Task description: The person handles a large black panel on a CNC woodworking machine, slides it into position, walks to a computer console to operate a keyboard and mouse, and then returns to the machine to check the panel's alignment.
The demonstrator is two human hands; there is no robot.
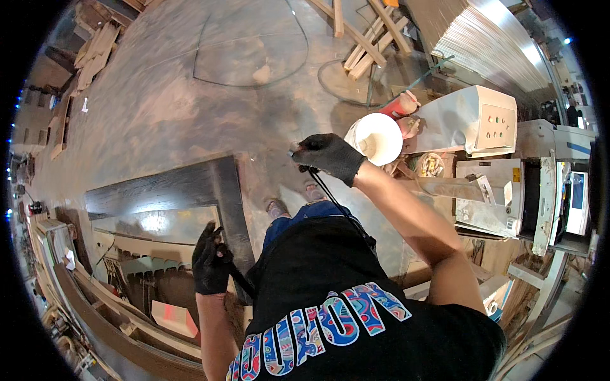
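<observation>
My right hand (327,157), in a black glove, is raised in front of me with its fingers closed. From it a thin doubled black cord (333,195) runs taut down to the right side of my waist. A small pale spot shows at the fingertips; I cannot make out what it is. My left hand (212,260), also black-gloved, is held out to the left of my waist with curled fingers. A black strap (241,280) stretches between it and my side. Black cloth (305,254) covers my front, above blue shorts (325,209).
A white bucket (380,141) and a red cylinder (400,106) stand ahead on the right, beside a pale machine housing with buttons (494,124). On the left is a dark-edged machine table (229,190). Wooden strips (368,51) and a loose hose (251,86) lie on the floor.
</observation>
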